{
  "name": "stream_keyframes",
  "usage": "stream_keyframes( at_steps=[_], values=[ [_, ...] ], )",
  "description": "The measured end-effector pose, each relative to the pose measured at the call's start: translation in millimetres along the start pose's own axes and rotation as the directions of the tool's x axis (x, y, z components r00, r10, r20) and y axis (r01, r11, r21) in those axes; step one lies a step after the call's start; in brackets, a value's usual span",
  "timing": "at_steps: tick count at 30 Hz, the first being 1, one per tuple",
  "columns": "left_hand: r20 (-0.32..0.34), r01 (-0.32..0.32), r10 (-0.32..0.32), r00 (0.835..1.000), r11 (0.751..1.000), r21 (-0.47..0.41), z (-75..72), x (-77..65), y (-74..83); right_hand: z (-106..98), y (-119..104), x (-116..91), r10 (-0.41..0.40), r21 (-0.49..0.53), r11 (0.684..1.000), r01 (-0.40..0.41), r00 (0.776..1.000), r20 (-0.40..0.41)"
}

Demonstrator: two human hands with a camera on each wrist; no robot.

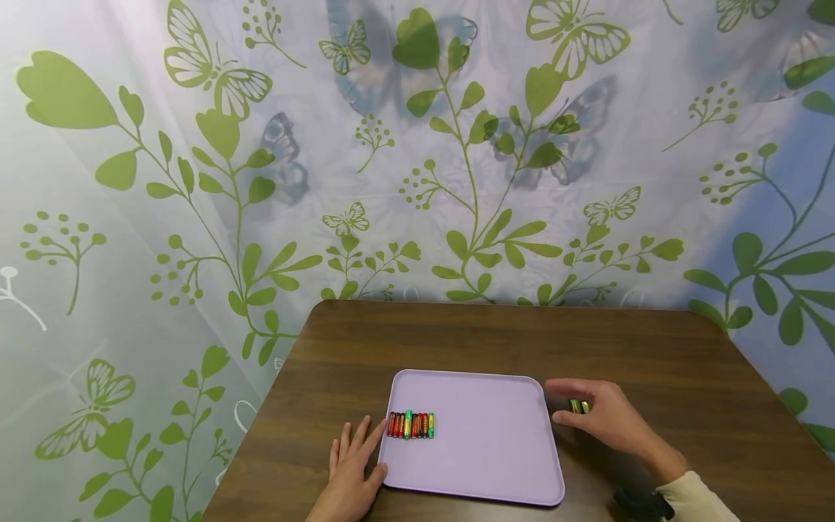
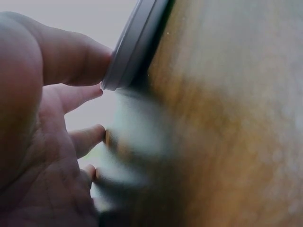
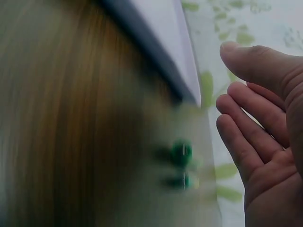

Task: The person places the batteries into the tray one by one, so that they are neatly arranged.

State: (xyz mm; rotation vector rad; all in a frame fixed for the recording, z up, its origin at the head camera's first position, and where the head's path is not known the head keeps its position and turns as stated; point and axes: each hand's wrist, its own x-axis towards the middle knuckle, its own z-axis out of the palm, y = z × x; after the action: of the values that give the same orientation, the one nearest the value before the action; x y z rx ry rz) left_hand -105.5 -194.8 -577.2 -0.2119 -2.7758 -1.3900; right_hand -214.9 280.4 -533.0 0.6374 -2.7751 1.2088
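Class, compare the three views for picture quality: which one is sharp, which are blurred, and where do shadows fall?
Head view: sharp and evenly lit; grey butterfly shadows fall on the curtain. Left wrist view: the left hand and tray edge are fairly clear, the table smeared. Right wrist view: the right hand is clear, the green-ended batteries and table blurred.

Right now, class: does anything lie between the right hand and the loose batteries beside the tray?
Nothing visible does. The right hand arches over the loose batteries on the table, just off the tray; its open fingers sit beside them, not gripping.
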Motion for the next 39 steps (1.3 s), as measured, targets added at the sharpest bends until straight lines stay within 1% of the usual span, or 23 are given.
stream_keyframes(
  at_steps=[3,6,8,12,15,17,19,22,25,29,32,35,39],
  values=[
    [0.006,0.014,-0.014,1.0,1.0,-0.002,-1.4,-0.3,2.6,-15,10,-9,0.02,-0.045,0.999,-0.02,1.0,-0.015],
    [0.029,0.036,-0.035,0.999,0.999,-0.009,-4.3,-0.4,7.2,-26,20,-15,0.01,-0.089,0.996,-0.012,0.999,-0.031],
    [0.047,0.046,-0.046,0.998,0.999,-0.015,-6.4,-0.5,10.8,-31,26,-18,-0.004,-0.115,0.993,-0.001,0.999,-0.045],
    [0.062,0.06,-0.06,0.996,0.998,-0.008,-7.6,-0.2,14.0,-37,35,-22,-0.028,-0.155,0.988,0.019,0.998,-0.06],
    [0.075,0.075,-0.075,0.994,0.997,-0.002,-8.5,0.2,16.7,-38,40,-22,-0.038,-0.17,0.985,0.028,0.997,-0.06],
    [0.086,0.093,-0.094,0.992,0.996,0.009,-9.6,0.5,19.0,-36,44,-22,-0.049,-0.173,0.984,0.038,0.997,-0.059],
    [0.092,0.099,-0.1,0.991,0.995,0.014,-10.2,0.5,20.4,-33,46,-22,-0.058,-0.17,0.984,0.048,0.997,-0.054],
    [0.069,0.082,-0.082,0.994,0.997,0.005,-8.4,-0.1,17.8,-28,49,-21,-0.063,-0.17,0.984,0.055,0.997,-0.044],
    [0.037,0.055,-0.055,0.998,0.998,0.004,-5.1,-0.5,11.6,-25,50,-20,-0.05,-0.176,0.984,0.043,0.998,-0.032],
    [0.029,0.056,-0.057,0.998,0.998,0.024,-2.5,0.1,4.5,-24,48,-19,-0.041,-0.201,0.979,0.033,0.999,-0.035],
    [0.025,0.044,-0.044,0.999,0.999,0.003,-2.4,-0.5,3.4,-24,43,-17,-0.051,-0.216,0.976,0.04,0.998,-0.046],
    [0.013,0.025,-0.025,1.0,1.0,-0.014,-3.0,-1.4,4.7,-20,31,-14,-0.065,-0.199,0.979,0.052,0.996,-0.059],
    [0.01,0.021,-0.021,1.0,1.0,-0.013,-4.2,-1.8,8.2,-6,11,-6,-0.079,-0.151,0.986,0.069,0.995,-0.065]
  ],
)
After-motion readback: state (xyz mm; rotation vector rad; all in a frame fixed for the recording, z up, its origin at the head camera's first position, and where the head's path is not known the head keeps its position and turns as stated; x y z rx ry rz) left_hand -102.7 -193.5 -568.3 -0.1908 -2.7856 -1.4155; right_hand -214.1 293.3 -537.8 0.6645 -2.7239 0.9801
